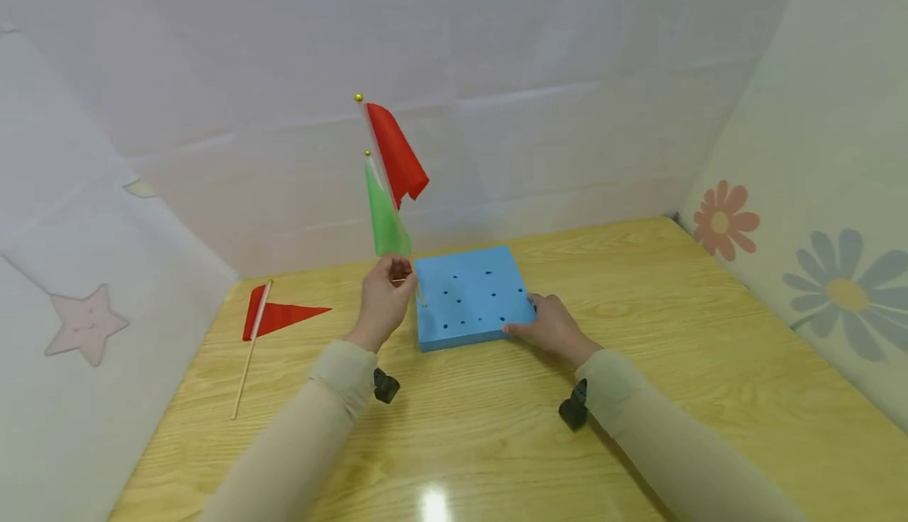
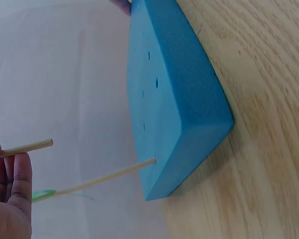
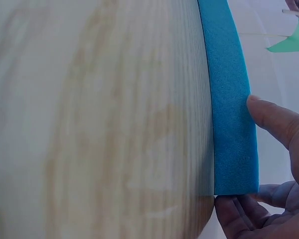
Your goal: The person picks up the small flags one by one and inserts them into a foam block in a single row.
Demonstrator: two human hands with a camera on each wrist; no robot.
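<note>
A blue foam block (image 1: pixel 471 289) with several small holes in its top lies on the table. A small green flag (image 1: pixel 386 218) stands at the block's left side, its thin wooden stick (image 2: pixel 109 176) set in a hole near the corner. My left hand (image 1: pixel 385 301) pinches the wooden stick of a red flag (image 1: pixel 397 151), which rises behind the green one; in the left wrist view this stick's bare end (image 2: pixel 40 145) points at the block, apart from it. With my right hand (image 1: pixel 553 328) I grip the block's near right corner, thumb on the top edge and fingers along the side.
Another red flag (image 1: pixel 287 315), a pennant on a wooden stick, lies on the wooden table (image 1: pixel 482 443) at the left. A white cloth wall (image 1: pixel 539 143) stands behind the table, and printed side walls flank it.
</note>
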